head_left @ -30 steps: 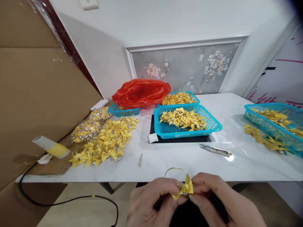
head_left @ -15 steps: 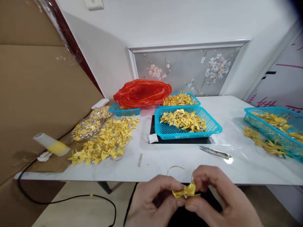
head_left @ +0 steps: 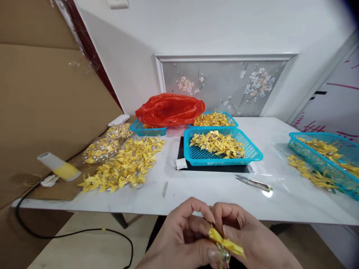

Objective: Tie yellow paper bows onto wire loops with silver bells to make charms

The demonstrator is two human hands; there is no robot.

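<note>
Between my two hands, low in front of the table edge, is a yellow ribbon flower [head_left: 226, 243] with silvery beads below its petals. My left hand [head_left: 182, 239] is closed, thumb and fingers pinching the flower by its beads. My right hand [head_left: 252, 239] is closed too, its fingertips pressed together on the thin golden wire [head_left: 237, 216] that loops up from the flower. The fingertips of both hands meet just above the petals. A pair of thread snips [head_left: 254, 183] lies on the table beyond my right hand.
A blue basket [head_left: 252, 154] of yellow flowers stands mid-table, with another blue basket [head_left: 235, 121] behind it. A flower pile [head_left: 126, 164] and a yellow-and-clear tube [head_left: 59, 166] lie left. A red plastic bag [head_left: 171, 110] sits at the back, another filled basket [head_left: 316, 153] at right.
My hands have turned the flower so its petals tilt down to the right and its beads face down. My right fingers have come in against my left fingertips at the wire.
</note>
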